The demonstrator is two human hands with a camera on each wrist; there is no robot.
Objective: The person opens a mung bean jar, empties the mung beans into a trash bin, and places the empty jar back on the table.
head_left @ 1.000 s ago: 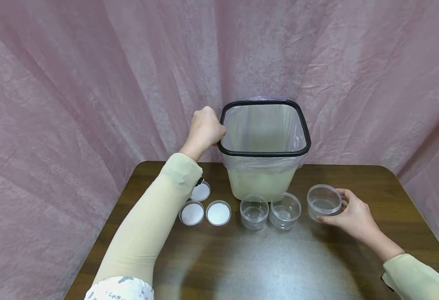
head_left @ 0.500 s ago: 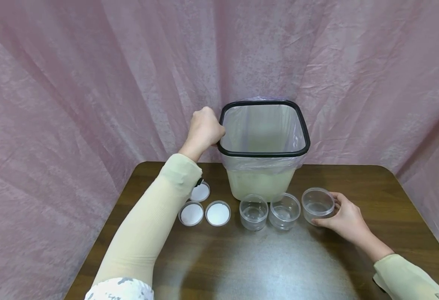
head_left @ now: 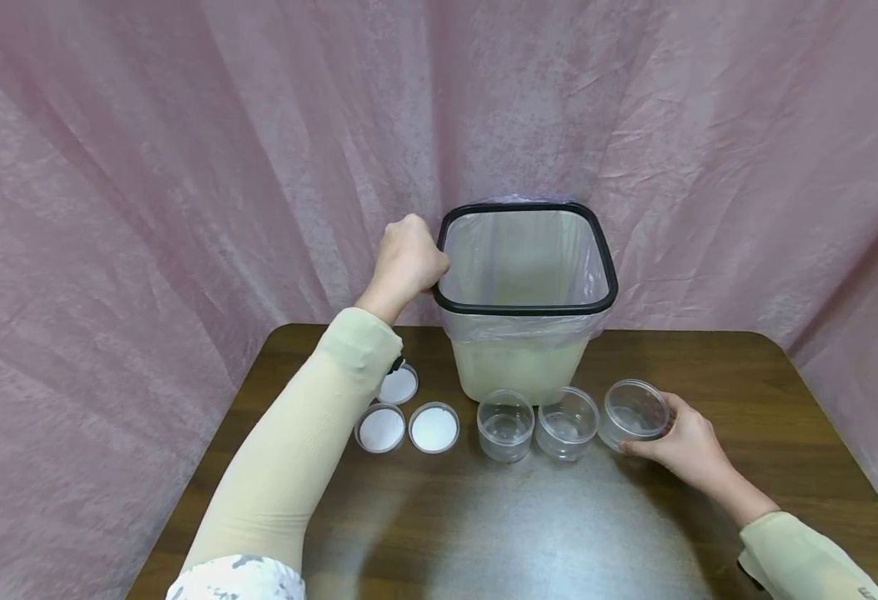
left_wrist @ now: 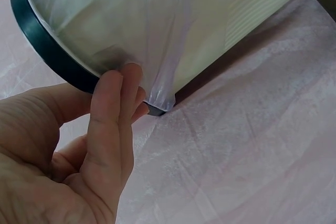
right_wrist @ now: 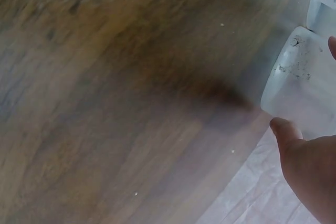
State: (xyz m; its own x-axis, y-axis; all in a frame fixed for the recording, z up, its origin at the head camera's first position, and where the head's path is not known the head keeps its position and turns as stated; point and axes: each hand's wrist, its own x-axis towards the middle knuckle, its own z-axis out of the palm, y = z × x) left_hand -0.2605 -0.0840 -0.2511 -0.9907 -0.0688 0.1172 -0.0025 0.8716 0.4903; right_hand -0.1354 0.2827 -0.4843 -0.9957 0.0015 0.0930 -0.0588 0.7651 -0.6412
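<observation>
My left hand (head_left: 408,260) grips the left side of the black rim (head_left: 526,310) on a cream trash bin (head_left: 521,362) lined with a clear plastic bag (left_wrist: 163,77). In the left wrist view the thumb and fingers pinch the rim (left_wrist: 50,45) and bag. My right hand (head_left: 689,450) holds a clear round plastic container (head_left: 634,412) by its side, thumb in front and fingers behind. Just left of it stand two more clear containers, a middle one (head_left: 568,427) and a left one (head_left: 506,429), in front of the bin. They look empty.
Three round white lids, a back one (head_left: 398,385), a left one (head_left: 381,428) and a right one (head_left: 434,428), lie left of the containers. All stand on a brown wooden table (head_left: 529,533). A pink curtain (head_left: 258,150) hangs behind and beside the table.
My right hand has moved the container left and slightly nearer, up beside the middle container. My left hand has stayed on the bin's rim.
</observation>
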